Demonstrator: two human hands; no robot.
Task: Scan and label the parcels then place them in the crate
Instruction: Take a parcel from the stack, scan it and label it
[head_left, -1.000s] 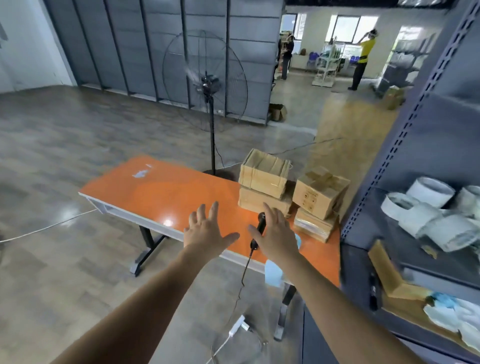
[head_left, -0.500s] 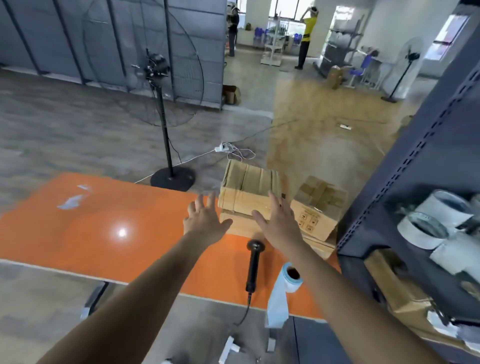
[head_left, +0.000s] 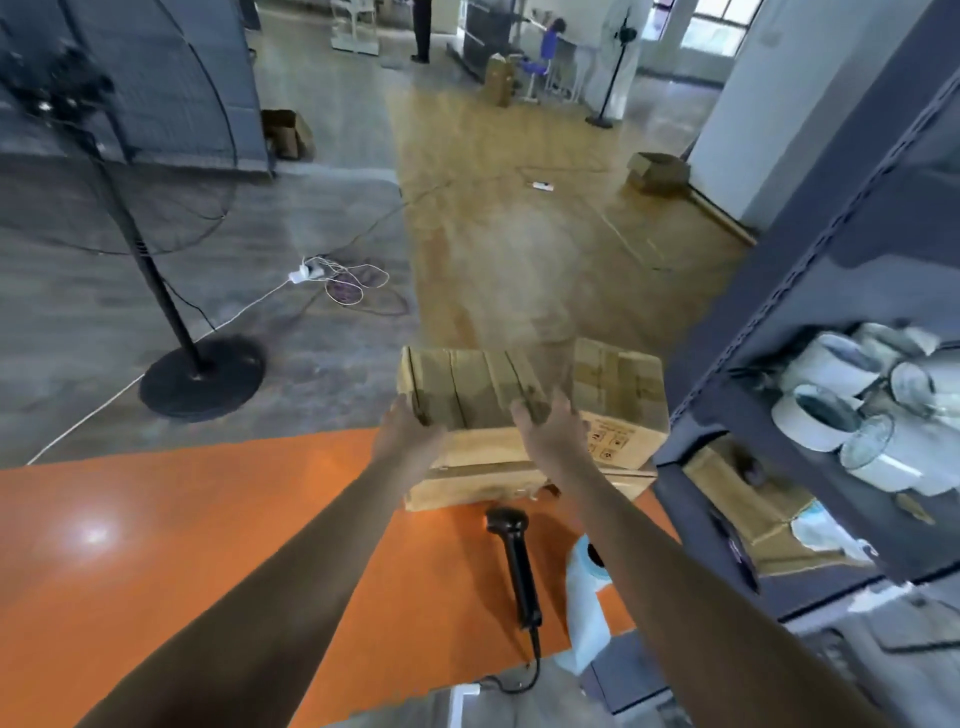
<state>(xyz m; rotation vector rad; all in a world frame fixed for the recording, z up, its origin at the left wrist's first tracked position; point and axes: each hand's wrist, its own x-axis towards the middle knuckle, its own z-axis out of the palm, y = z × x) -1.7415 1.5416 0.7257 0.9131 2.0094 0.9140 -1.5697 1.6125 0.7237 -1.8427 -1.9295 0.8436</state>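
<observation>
Cardboard parcels are stacked at the far right of the orange table (head_left: 156, 519). The top left parcel (head_left: 467, 384) has my left hand (head_left: 410, 431) on its near left corner and my right hand (head_left: 545, 431) on its near right corner, fingers wrapped over the edges. Under it lies a flatter parcel (head_left: 478, 478). A second stack with a printed parcel (head_left: 618, 395) stands to the right. A black handheld scanner (head_left: 517, 561) lies on the table near me, its cable running off the front edge. A roll of blue-white labels (head_left: 587, 582) sits beside the scanner.
A grey metal shelf rack (head_left: 779, 291) stands close on the right, holding white tape rolls (head_left: 841, 410) and cardboard. A pedestal fan (head_left: 197, 374) stands on the floor beyond the table's left part, with cables and a power strip (head_left: 306, 270) nearby. No crate is in view.
My right hand left the scanner lying on the table. Both hands moved forward and now grip the top left parcel. The view has shifted forward and to the right.
</observation>
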